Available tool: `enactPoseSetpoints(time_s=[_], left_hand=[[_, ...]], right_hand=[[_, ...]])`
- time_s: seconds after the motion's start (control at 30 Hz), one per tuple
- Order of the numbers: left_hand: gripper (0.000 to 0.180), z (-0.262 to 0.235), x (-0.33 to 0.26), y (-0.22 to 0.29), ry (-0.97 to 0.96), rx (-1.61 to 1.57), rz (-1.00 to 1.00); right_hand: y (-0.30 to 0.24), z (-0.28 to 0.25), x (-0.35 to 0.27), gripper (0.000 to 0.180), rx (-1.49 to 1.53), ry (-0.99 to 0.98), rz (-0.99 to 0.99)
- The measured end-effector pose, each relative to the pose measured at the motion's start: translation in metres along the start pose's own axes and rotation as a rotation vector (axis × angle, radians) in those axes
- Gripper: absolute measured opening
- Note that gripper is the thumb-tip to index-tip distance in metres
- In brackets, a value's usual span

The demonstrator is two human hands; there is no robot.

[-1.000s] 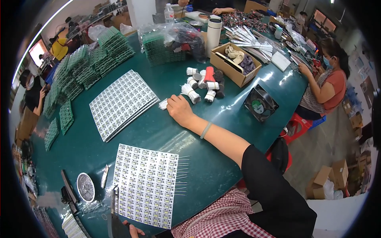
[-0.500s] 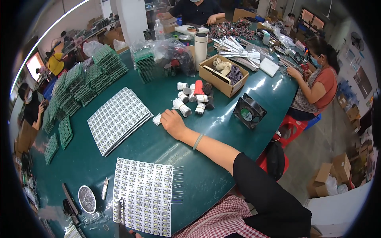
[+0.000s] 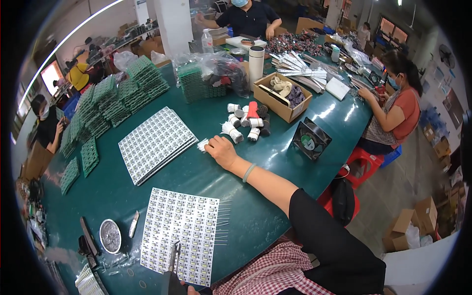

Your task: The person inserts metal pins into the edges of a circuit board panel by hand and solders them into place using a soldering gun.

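My right hand (image 3: 222, 151) reaches across the table, its fingers closed on the near end of a small bunch of white wires (image 3: 202, 144). Just beyond it lie tied bundles of white wires (image 3: 232, 132), with red and black ones among them. At the lower edge only a few fingers of my left hand (image 3: 191, 291) show, closed beside the handle of a dark-handled tool (image 3: 173, 268) with a slim forked metal tip. That tip hangs over a white circuit board panel (image 3: 182, 231) with rows of small components. Thin wires (image 3: 222, 223) stick out along the panel's right edge.
Stacked white panels (image 3: 156, 142) lie behind, with green board stacks (image 3: 105, 101) at far left. A small metal bowl (image 3: 110, 236) stands left of the panel. Black fan (image 3: 310, 139) and cardboard box (image 3: 283, 96) stand right. Co-workers sit around the table.
The view has shifted slightly. The forked tool has moved right and farther over the panel, with my left fingers showing more. My right hand stays at the white wires.
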State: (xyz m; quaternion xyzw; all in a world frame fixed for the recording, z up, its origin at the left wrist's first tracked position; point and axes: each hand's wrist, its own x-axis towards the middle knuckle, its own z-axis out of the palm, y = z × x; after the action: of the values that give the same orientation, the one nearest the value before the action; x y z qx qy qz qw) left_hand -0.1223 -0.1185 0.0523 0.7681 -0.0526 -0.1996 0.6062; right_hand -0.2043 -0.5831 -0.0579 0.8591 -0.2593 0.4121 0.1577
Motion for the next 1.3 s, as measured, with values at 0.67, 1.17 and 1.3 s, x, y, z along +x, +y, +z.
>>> enactPoseSetpoints(time_s=[0.67, 1.17, 1.3], left_hand=[[0.026, -0.016, -0.016, -0.009, -0.248, -0.02, -0.057], [0.04, -0.019, -0.027, -0.014, -0.309, -0.388, -0.224], [0.038, -0.036, -0.014, -0.051, -0.48, -0.179, 0.029]], right_hand=[[-0.042, -0.126, 0.055, 0.007, -0.118, -0.984, -0.314], [-0.043, -0.12, 0.019, 0.009, -0.221, -0.973, -0.299], [-0.041, -0.132, 0.019, 0.01, -0.158, -0.94, -0.225]])
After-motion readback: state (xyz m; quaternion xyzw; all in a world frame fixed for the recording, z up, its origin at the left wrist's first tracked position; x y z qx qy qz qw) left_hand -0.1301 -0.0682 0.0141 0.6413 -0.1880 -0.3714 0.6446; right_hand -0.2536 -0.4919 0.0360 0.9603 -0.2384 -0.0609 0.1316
